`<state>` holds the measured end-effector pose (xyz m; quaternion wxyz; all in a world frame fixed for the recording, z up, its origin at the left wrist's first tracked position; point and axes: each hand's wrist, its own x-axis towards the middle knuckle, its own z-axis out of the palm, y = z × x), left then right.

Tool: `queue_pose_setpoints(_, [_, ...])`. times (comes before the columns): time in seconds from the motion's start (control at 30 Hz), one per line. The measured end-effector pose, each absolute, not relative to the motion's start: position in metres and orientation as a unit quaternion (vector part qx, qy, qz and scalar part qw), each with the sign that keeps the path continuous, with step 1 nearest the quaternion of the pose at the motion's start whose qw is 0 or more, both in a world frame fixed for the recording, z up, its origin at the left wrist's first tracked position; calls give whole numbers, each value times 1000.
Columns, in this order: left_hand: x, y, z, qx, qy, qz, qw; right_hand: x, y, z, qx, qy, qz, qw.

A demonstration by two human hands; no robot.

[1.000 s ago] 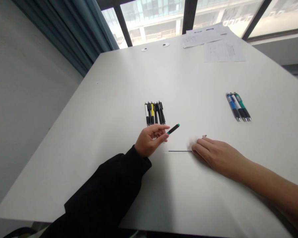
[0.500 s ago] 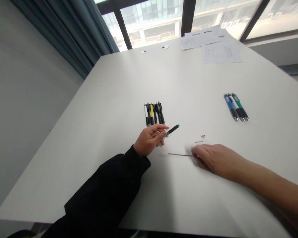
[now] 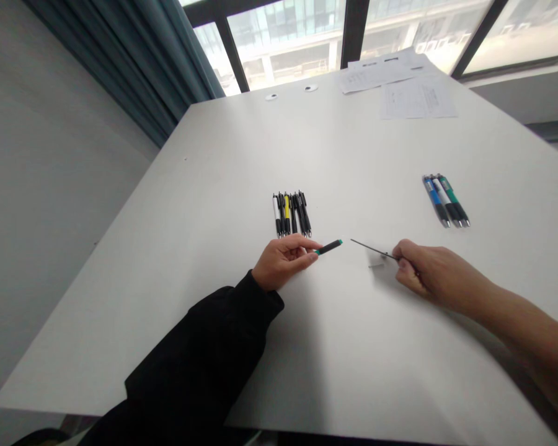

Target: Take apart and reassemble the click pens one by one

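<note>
My left hand (image 3: 283,261) pinches a pen barrel (image 3: 330,246), black with green ends, between thumb and fingers. The barrel points right, just above the white table (image 3: 232,161). In my right hand (image 3: 423,267) is a thin dark pen refill (image 3: 368,248), gripped near one end between thumb and forefinger. Its free tip slants up and left, a short gap away from the barrel's green end. Below the refill lies a small thin part (image 3: 376,266), perhaps a spring. Another small part seems to sit behind the refill and is hard to make out.
Several black, white and yellow pens (image 3: 287,214) lie in a row just beyond my left hand. Blue, white and green pens (image 3: 444,201) lie together at the right. Papers (image 3: 416,99) and two white oval pieces (image 3: 311,88) are by the window.
My right hand has lifted the refill off the table and moved it up and right, now tilted. The barrel in my left hand has turned closer to level.
</note>
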<state>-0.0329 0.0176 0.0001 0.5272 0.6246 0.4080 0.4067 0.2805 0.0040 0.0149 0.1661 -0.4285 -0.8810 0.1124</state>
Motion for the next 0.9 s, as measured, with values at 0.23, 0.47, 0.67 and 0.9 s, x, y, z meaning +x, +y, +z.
queue_pose_setpoints(0.23, [-31, 16, 4, 610, 433, 393, 534, 283, 4, 12, -396, -890, 120, 190])
queue_pose_setpoints(0.47, [-30, 16, 3, 597, 442, 388, 546, 283, 4, 12, -386, -896, 108, 191])
queue_pose_setpoints(0.67, [-30, 16, -1, 601, 432, 389, 548, 283, 5, 12, -381, -899, 126, 178])
queue_pose_setpoints(0.9, [-31, 17, -1, 638, 415, 392, 517, 284, 4, 13, -365, -906, 124, 175])
